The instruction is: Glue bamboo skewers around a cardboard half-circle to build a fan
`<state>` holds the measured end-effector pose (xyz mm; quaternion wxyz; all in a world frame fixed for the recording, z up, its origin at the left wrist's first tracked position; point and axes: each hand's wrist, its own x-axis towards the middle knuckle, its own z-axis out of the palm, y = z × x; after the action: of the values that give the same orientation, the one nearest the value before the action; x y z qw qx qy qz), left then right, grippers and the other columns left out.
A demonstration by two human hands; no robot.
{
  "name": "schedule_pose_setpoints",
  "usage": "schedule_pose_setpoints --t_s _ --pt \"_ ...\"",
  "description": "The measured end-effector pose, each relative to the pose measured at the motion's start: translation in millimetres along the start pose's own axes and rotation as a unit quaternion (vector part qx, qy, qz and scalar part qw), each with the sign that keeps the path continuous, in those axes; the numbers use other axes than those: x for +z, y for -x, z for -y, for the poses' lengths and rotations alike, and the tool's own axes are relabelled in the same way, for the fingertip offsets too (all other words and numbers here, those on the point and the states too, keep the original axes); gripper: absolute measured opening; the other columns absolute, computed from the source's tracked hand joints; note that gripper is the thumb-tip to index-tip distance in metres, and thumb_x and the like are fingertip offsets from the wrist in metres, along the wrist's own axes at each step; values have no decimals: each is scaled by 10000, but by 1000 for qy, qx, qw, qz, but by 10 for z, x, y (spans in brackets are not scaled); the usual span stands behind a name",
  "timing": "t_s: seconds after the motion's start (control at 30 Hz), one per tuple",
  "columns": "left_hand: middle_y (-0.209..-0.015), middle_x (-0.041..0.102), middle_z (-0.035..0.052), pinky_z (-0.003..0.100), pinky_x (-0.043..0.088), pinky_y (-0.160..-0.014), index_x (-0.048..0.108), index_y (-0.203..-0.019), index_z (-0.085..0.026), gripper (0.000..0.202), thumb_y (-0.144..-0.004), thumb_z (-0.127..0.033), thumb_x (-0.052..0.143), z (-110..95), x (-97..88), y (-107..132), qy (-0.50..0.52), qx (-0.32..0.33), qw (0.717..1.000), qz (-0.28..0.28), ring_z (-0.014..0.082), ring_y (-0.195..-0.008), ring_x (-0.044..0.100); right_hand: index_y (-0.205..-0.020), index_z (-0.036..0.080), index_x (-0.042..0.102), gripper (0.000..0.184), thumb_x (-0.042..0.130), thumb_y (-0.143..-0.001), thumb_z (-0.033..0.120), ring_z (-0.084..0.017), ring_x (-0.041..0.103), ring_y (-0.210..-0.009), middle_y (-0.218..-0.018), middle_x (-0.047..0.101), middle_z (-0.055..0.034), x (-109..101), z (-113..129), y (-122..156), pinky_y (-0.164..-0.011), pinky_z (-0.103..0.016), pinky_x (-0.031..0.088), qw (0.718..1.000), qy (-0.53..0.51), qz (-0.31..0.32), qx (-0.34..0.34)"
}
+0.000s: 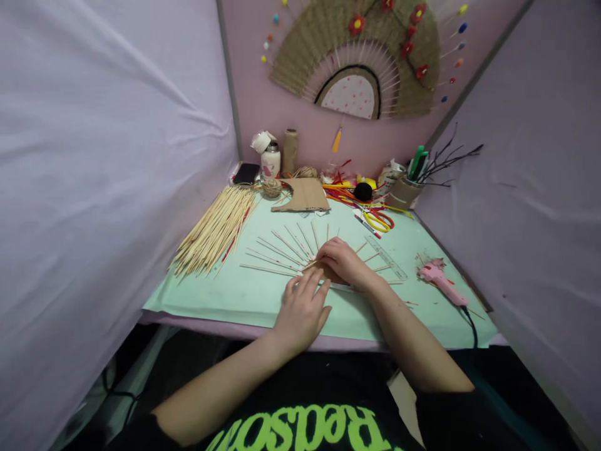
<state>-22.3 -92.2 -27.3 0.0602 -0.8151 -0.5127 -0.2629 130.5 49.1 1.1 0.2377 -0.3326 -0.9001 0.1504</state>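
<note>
Thin wooden sticks (282, 245) fan out from a small brown cardboard piece (332, 275) on the table, near its front edge. My left hand (304, 307) lies over the left end of that cardboard, fingers stretched out and apart, with the fingertips touching it. Bent over the cardboard from the right, my right hand (345, 260) has its fingers closed in a pinch at a short piece of stick (312, 264). My hands hide much of the cardboard and several stick ends.
A stick bundle (216, 228) lies left; a pink glue gun (441, 282) with a cord lies right. Behind are scissors (378, 219), a pen (367, 225), cut cardboard (305, 194) and twine (271, 186). A clear ruler (387, 258) lies near the sticks. A decorated fan (357, 56) hangs on the back wall.
</note>
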Motion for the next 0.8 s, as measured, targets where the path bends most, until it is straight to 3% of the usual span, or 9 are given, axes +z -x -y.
schedule_pose_setpoints --t_s 0.13,0.27,0.57,0.8 --pt "-1542 430 176 480 324 -1130 495 -1419 -140 642 -903 -505 610 -49 44 -41 -40 -43 998 32 302 -1448 356 -824 200 693 168 594 -849 67 -207 529 -945 -862 689 -44 47 -31 13 -890 -334 412 1000 -21 0 22" --pt "-1544 424 183 481 327 -1133 486 -1440 -163 711 -881 -588 600 -68 45 -56 -56 -57 995 52 310 -1446 358 -840 204 714 144 612 -859 104 -219 507 -1014 -990 670 -62 67 8 1 -913 -362 378 998 11 8 59" --pt "-1528 430 217 491 341 -1116 485 -1451 -178 736 -885 -644 547 -77 50 -69 -58 -65 994 68 320 -1437 374 -901 233 741 198 562 -933 155 -213 517 -1016 -987 715 -45 86 29 35 -905 -375 296 997 53 9 61" --pt "-1524 434 219 487 349 -1108 512 -1426 -181 717 -884 -649 543 -65 56 -72 -52 -67 994 69 317 -1442 365 -1034 239 751 313 482 -951 103 -221 519 -1029 -1079 739 -62 -37 69 231 -893 -398 264 984 147 -68 72"
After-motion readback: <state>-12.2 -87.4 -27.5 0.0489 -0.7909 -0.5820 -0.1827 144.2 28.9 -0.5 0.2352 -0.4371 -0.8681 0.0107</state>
